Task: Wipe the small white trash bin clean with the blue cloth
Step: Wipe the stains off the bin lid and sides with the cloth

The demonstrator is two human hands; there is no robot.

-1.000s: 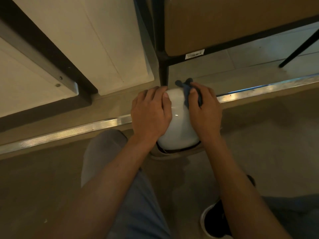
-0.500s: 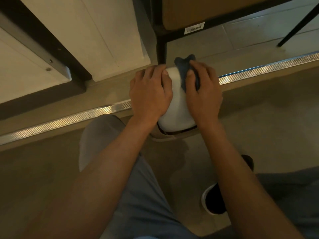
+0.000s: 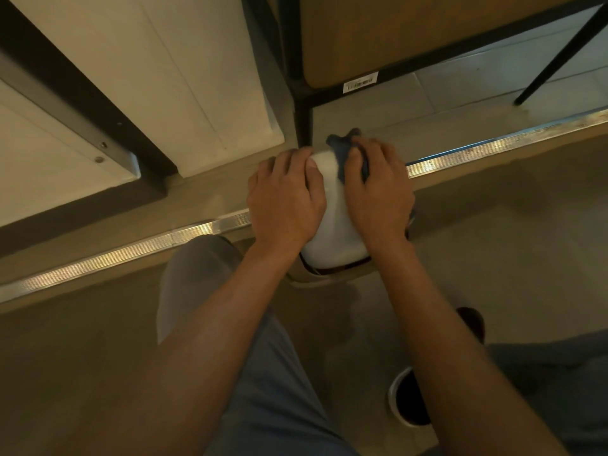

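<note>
The small white trash bin (image 3: pixel 332 222) stands on the floor at the middle of the view, seen from above with its domed lid showing between my hands. My left hand (image 3: pixel 286 195) lies flat over the lid's left side and holds the bin. My right hand (image 3: pixel 378 189) presses the blue cloth (image 3: pixel 340 153) against the lid's right and far side. Only a bunched corner of the cloth shows past my fingers. The bin's body is hidden under the lid and my hands.
A metal floor strip (image 3: pixel 131 248) runs across behind the bin. A black shelf post (image 3: pixel 302 126) stands just beyond it, with a white door (image 3: pixel 184 77) to the left. My knee (image 3: pixel 197 278) and shoe (image 3: pixel 408 399) are close in front.
My right hand has slid the cloth toward the far top of the lid, from its right side. The left hand has kept its hold; the head camera shifted slightly.
</note>
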